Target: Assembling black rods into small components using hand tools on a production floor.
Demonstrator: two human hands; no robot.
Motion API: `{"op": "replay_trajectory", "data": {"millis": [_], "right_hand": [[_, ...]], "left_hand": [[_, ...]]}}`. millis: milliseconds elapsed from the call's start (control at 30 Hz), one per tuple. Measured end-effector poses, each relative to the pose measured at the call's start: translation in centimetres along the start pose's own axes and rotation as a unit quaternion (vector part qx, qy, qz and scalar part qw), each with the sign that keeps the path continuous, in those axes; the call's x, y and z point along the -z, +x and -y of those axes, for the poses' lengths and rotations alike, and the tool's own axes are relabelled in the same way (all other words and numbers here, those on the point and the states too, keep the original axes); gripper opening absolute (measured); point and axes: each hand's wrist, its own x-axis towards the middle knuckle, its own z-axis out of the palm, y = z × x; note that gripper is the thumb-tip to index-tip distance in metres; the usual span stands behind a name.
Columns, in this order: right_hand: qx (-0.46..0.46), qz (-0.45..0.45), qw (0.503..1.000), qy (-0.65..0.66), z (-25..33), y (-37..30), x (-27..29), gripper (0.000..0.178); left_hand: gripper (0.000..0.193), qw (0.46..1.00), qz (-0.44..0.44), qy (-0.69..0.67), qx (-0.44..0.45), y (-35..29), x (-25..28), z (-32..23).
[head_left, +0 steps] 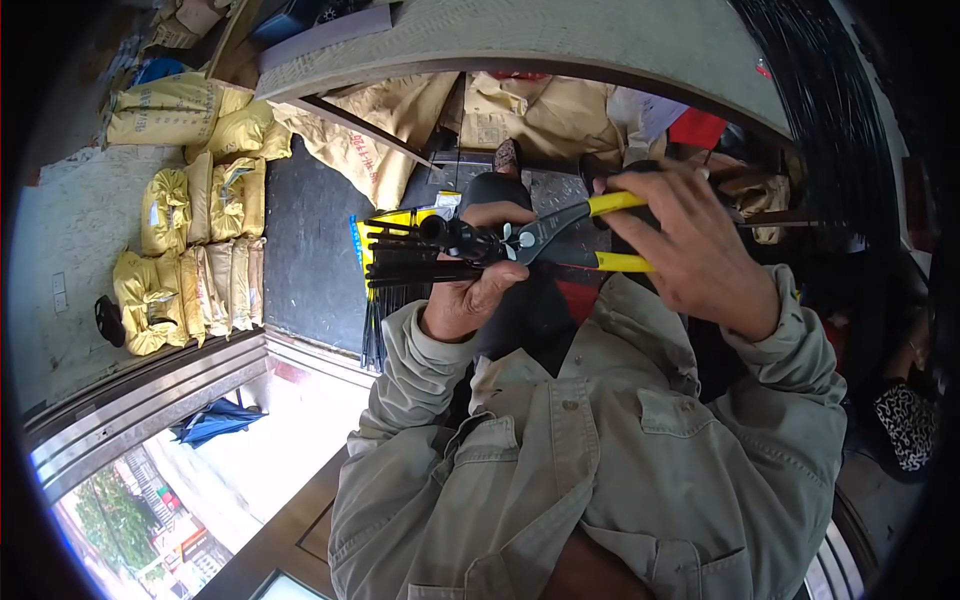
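Observation:
My left hand [468, 298] is closed around a bundle of thin black rods [420, 272], which looks like a folded umbrella frame. A round, hollow black end points to the left. From the right, a pair of pliers [556, 228] with dark jaws and yellow grips meets the bundle between my left thumb and fingers. My right hand [690, 245] is on the spread handles, its fingers partly blurred. Exactly what the jaws touch is hard to make out. Below the bundle, more thin black rods [374, 335] hang down near my left sleeve.
A pale worktable [600, 38] spans the far side, with long black rods [825, 90] at its right. Yellow sacks [205, 285] are stacked at the left. A doorway track [150, 405] and a blue umbrella [215, 423] lie lower left. Another person's patterned clothing [905, 425] shows at right.

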Motion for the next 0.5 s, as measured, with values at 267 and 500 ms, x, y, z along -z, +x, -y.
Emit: {"op": "replay_trajectory", "data": {"millis": [267,500], "right_hand": [[-0.053,-0.052,0.995,0.06,0.8,-1.1,-4.4,0.035],[-0.078,0.181,0.889,0.413,-2.2,0.4,0.2,0.024]], "left_hand": [[0.045,0.999,-0.03,-0.027,0.011,0.2,0.0,0.1],[0.085,0.996,-0.068,-0.026,0.059,1.5,-1.0,-1.1]]}}
